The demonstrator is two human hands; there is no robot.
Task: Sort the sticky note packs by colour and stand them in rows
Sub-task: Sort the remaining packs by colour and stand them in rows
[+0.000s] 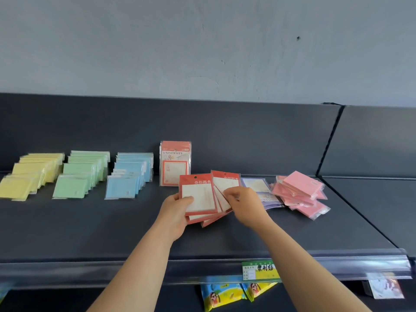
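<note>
"Red-bordered plastic-wrapped sticky note packs [198, 197], where are they sitting?"
"The left hand [175, 212] is gripping them fanned (thumb on front); the right hand [245, 199], just beside it, is pinching the rear ones."

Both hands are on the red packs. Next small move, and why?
Probably square up the fanned red packs that the left hand holds and the right hand pinches: they are splayed, and must stand flush before the upright red stack behind them.
</note>
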